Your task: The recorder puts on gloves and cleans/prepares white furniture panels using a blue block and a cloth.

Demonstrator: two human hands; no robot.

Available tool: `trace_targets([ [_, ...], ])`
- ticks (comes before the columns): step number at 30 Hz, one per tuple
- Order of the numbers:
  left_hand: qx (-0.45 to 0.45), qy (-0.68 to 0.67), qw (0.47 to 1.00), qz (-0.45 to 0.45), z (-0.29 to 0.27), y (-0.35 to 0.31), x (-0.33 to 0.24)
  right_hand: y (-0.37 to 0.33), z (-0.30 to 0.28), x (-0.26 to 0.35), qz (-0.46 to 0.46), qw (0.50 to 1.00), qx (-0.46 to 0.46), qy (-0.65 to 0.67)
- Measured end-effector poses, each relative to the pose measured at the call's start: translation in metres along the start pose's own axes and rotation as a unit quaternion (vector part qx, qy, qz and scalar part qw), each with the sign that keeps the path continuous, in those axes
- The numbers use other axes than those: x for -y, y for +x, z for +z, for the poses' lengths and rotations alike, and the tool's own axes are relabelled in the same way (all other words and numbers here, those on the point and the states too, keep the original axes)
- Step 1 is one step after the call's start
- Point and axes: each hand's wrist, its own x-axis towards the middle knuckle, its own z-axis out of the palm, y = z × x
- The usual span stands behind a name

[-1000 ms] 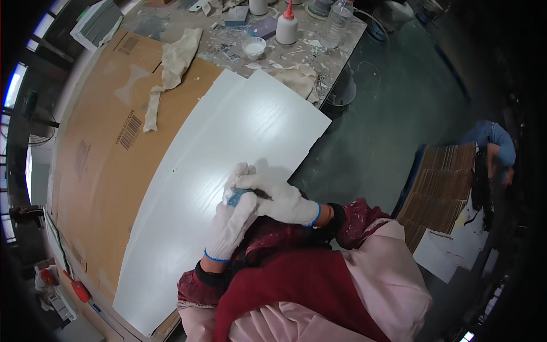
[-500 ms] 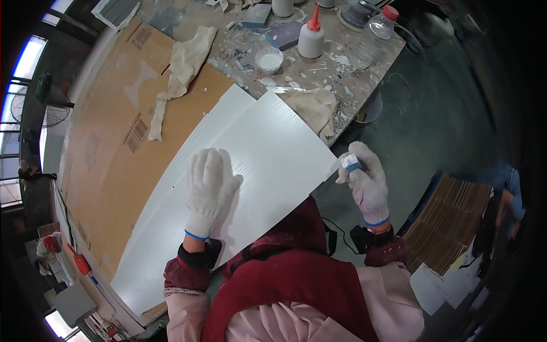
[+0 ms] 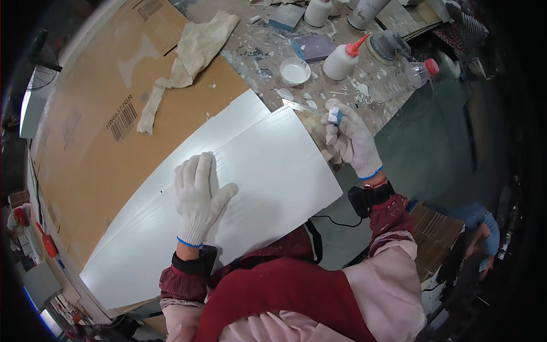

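My left hand (image 3: 198, 196), in a white knit glove, lies flat with its thumb spread on a glossy white panel (image 3: 279, 165). Under that panel, a second white panel (image 3: 242, 108) shows along the far edge. My right hand (image 3: 354, 137), gloved the same way, is raised by the panel's far right corner. Its fingers are closed round a small blue block (image 3: 336, 115) with a white-coated face. Just beyond, a metal scraper blade (image 3: 296, 106) and a crumpled beige cloth (image 3: 319, 134) lie on the worktable, the cloth partly behind my right hand.
Brown cardboard (image 3: 91, 114) covers the table's left, with a beige rag (image 3: 196, 48) on it. Farther back stand a small white cup (image 3: 295, 72), a red-tipped glue bottle (image 3: 341, 61), a purple block (image 3: 314, 48), a sander (image 3: 389, 45) and a plastic bottle (image 3: 407, 80). Someone in blue (image 3: 484, 228) is at right.
My right hand has moved up and left with the blue block, from beside the panel's right corner toward the cloth. My left hand stays on the panel, thumb spread wider. The view has shifted.
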Motion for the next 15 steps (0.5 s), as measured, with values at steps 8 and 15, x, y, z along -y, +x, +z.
trace_targets([
  [8, -0.01, -0.018, 1.0, -0.002, 0.002, 0.0, 0.001, 0.025, 0.027, 0.008, -0.028, 0.989, -0.019, -0.142],
  [15, -0.005, -0.021, 1.0, -0.013, -0.001, 0.0, -0.001, 0.051, 0.063, 0.015, -0.179, 0.753, -0.02, -0.633],
])
